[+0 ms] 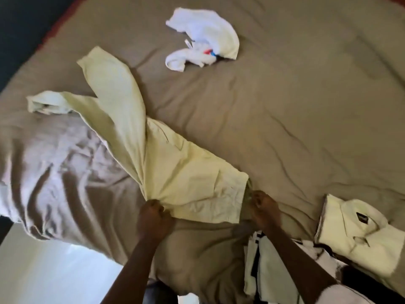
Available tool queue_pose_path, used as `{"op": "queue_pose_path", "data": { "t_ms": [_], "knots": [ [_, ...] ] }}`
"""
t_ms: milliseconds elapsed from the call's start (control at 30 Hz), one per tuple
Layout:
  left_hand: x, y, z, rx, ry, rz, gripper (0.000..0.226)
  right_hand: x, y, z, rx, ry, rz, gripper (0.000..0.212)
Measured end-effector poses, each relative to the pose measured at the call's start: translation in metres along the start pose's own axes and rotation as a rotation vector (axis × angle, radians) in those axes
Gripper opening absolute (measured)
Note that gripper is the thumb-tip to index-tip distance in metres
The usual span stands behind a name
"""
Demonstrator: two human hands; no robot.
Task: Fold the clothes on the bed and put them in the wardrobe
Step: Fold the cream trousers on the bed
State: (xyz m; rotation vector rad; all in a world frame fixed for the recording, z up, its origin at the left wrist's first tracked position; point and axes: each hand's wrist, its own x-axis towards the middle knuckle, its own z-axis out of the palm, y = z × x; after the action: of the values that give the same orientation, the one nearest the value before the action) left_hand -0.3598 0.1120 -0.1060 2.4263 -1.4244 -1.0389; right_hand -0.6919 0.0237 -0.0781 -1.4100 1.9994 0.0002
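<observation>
Pale yellow trousers (153, 150) lie spread across the brown bed (295, 117), legs stretching away to the upper left, one cuff crumpled at the far left. My left hand (153, 218) is shut on the waistband's left corner. At the waistband's right corner, my right hand (263, 210) pinches the fabric. A crumpled white garment (208, 38) with a red and blue mark lies further up the bed. A folded pale yellow shirt (359, 235) rests at the right, near the bed's front edge.
A folded white and black garment (263, 266) lies under my right forearm near the bed's edge. The brown cover bunches into wrinkles at the left (54, 172). Light floor (43, 270) shows at the lower left, beyond the bed's corner.
</observation>
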Motion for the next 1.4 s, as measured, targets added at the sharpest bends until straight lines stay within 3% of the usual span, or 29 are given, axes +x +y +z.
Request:
{"op": "queue_pose_path", "data": {
  "t_ms": [100, 133, 233, 300, 333, 467, 533, 700, 867, 967, 1033, 1133, 1267, 1400],
  "knots": [
    [0.005, -0.007, 0.007, -0.136, 0.085, -0.311, 0.038, 0.014, -0.033, 0.033, 0.572, -0.144, 0.201, 0.068],
    [0.004, -0.009, 0.005, -0.199, 0.137, -0.383, 0.035, 0.021, -0.037, 0.046, 0.657, -0.128, 0.242, 0.078],
    [0.008, -0.015, 0.0, -0.608, 0.12, -0.579, 0.036, 0.036, -0.043, 0.069, 0.531, -0.017, 0.331, 0.105],
    [0.015, -0.021, 0.002, -0.76, 0.061, -0.619, 0.024, 0.04, -0.048, 0.07, 0.457, 0.029, 0.432, 0.096],
    [0.018, -0.023, 0.003, -0.804, 0.046, -0.64, 0.013, 0.045, -0.046, 0.072, 0.55, 0.049, 0.438, 0.084],
    [0.025, -0.015, 0.006, -0.885, 0.019, -0.714, 0.035, 0.042, -0.042, 0.072, 1.068, -0.021, 0.36, 0.041],
    [0.021, -0.001, 0.004, -0.924, -0.001, -0.751, 0.029, 0.034, -0.037, 0.063, 1.13, -0.044, 0.311, 0.041],
    [0.009, 0.028, 0.022, -1.013, -0.236, -0.769, 0.031, 0.047, -0.001, -0.01, 0.927, 0.243, 0.193, 0.059],
    [-0.015, 0.088, 0.075, -0.833, -0.473, -0.697, 0.022, 0.064, 0.07, -0.067, 0.562, 0.308, 0.14, 0.07],
    [-0.02, 0.107, 0.093, -0.718, -0.406, -0.686, 0.012, 0.065, 0.077, -0.061, 0.21, 0.246, 0.216, 0.077],
    [-0.02, 0.105, 0.08, -0.569, -0.37, -0.617, 0.014, 0.054, 0.054, -0.045, -0.001, 0.329, 0.225, 0.068],
    [-0.019, 0.088, 0.042, -0.583, -0.3, -0.587, 0.016, 0.022, 0.002, -0.007, 0.114, 0.375, -0.039, 0.05],
    [0.008, 0.035, -0.038, -1.074, -0.13, -0.706, 0.008, -0.022, -0.091, 0.068, 0.33, 0.099, -0.256, 0.027],
    [0.065, -0.038, -0.114, -1.172, 0.009, -0.716, 0.01, -0.046, -0.181, 0.136, 0.295, -0.119, -0.38, 0.024]
  ]
}}
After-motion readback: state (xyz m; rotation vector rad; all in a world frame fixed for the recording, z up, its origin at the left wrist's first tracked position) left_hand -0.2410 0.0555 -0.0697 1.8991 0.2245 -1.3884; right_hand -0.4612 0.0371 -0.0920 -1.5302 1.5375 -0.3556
